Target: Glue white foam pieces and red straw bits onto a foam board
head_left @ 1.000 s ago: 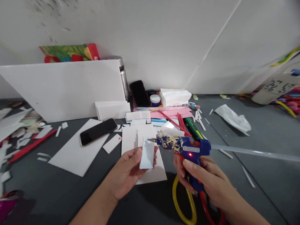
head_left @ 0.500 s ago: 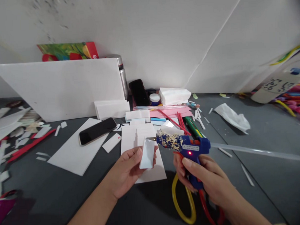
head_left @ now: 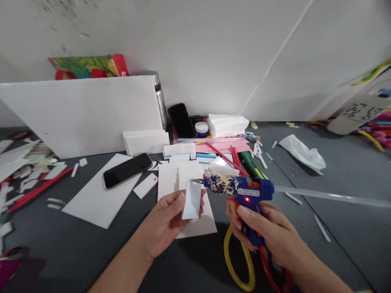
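Note:
My left hand [head_left: 167, 220] grips a small white rectangular piece of card or foam board [head_left: 191, 202] by its sides, thumb on the left edge. In my right hand [head_left: 265, 227] is a blue hot glue gun [head_left: 248, 191] with a lit red light. Its metal tip meets the upper edge of the white piece, and bits of debris cling round its front end. A clear glue stick [head_left: 332, 196] pokes out of its back. Under the right hand lie scissors with yellow and red handles [head_left: 227, 256], partly hidden. White sheets [head_left: 206, 223] lie beneath the left hand.
A phone [head_left: 127, 171] rests on white board at the left. Behind stand a large white panel [head_left: 85, 116], a steel flask [head_left: 161, 100] and a second phone [head_left: 181, 121]. A green cutter [head_left: 250, 164], a crumpled tissue [head_left: 303, 153] and scraps lie around.

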Action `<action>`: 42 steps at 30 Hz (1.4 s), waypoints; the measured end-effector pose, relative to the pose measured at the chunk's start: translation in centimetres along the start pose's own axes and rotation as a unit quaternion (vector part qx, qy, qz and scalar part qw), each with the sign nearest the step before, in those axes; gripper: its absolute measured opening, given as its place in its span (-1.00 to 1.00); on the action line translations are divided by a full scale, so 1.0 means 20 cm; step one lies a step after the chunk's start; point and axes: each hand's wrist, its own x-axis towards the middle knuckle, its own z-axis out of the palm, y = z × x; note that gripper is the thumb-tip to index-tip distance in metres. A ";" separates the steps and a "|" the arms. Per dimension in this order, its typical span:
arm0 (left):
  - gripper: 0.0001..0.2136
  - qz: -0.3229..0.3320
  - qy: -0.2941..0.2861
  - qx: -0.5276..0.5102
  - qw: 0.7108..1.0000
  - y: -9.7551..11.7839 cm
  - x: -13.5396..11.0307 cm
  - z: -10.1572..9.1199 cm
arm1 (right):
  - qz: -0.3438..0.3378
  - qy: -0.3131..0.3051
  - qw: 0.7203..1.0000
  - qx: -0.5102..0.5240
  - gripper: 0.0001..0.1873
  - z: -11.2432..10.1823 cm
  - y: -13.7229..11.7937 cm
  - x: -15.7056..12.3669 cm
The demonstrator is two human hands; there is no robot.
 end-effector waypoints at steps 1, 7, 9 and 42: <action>-0.65 0.000 0.001 -0.004 1.000 0.00 0.00 0.00 | -0.001 0.001 1.000 -0.005 -0.61 0.00 0.00 0.00; -0.71 0.011 0.030 -0.026 0.999 0.00 0.00 0.00 | -0.002 0.001 0.999 -0.037 -0.60 0.00 0.02 -0.01; -0.73 0.012 0.035 -0.024 0.999 0.01 0.00 0.01 | -0.003 -0.002 0.999 -0.040 -0.60 0.00 0.02 -0.01; -0.71 0.067 0.031 -0.052 0.996 0.04 0.02 -0.04 | 0.006 -0.046 0.994 -0.101 -0.53 0.01 0.02 -0.02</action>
